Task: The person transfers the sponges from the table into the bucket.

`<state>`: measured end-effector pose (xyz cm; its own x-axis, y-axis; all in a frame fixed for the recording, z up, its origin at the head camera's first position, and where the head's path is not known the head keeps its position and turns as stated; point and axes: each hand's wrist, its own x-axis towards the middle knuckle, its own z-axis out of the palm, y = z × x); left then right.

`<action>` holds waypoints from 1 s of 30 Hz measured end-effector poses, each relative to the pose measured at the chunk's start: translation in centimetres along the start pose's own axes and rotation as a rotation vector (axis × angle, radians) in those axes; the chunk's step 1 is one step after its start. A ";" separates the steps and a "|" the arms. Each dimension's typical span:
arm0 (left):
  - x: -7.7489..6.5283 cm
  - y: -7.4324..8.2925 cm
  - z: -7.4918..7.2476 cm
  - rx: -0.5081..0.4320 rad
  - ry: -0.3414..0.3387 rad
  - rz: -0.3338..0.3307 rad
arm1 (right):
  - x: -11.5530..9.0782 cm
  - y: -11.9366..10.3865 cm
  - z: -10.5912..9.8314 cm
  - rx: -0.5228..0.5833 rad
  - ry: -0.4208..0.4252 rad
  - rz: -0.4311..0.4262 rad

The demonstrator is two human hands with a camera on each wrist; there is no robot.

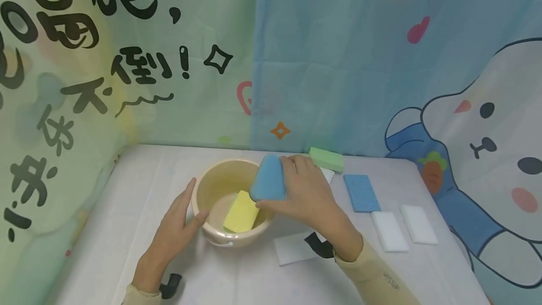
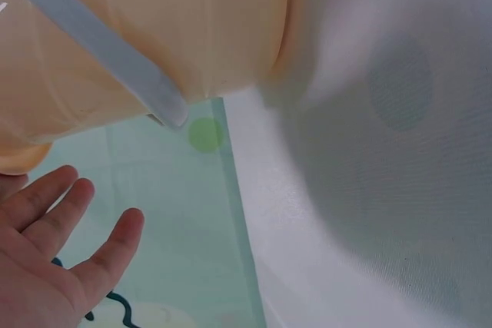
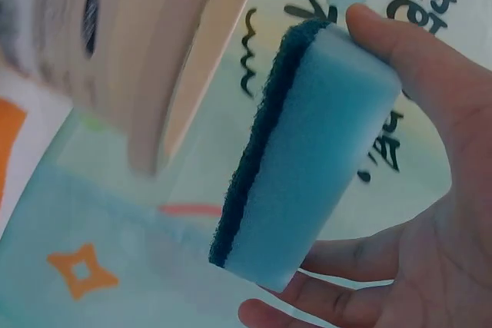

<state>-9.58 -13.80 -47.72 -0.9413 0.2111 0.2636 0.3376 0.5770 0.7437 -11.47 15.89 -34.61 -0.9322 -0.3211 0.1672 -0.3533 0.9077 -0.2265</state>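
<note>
A cream bucket [image 1: 207, 178] stands on the white table, with a yellow sponge [image 1: 240, 213] inside. Over its right rim, my right hand [image 1: 306, 192] holds a blue sponge [image 1: 268, 180] between thumb and fingers. The right wrist view shows that sponge [image 3: 315, 151] has a dark scouring layer on one face, turned toward the bucket [image 3: 123, 44]. My left hand [image 1: 179, 222] is at the bucket's left rim, thumb by the front edge. In the left wrist view its fingers [image 2: 108, 255] are straight and spread beside the bucket [image 2: 223, 21].
Right of the bucket lie a green block [image 1: 326, 159], a flat blue piece [image 1: 362, 193] and two white blocks [image 1: 389, 231]. A flat white piece [image 1: 292, 248] lies partly under the right wrist. Printed cloth [image 1: 322, 60] hangs behind the table.
</note>
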 end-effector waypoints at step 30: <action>0.0 -0.3 0.0 -0.006 -0.002 0.027 | 1.5 -4.2 5.5 -0.221 -0.075 -0.060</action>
<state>-9.73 -14.00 -47.93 -0.9319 0.2278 0.2824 0.3627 0.5665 0.7400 -11.77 10.08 -38.70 -0.9164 -0.3874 0.1005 -0.3896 0.9210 -0.0016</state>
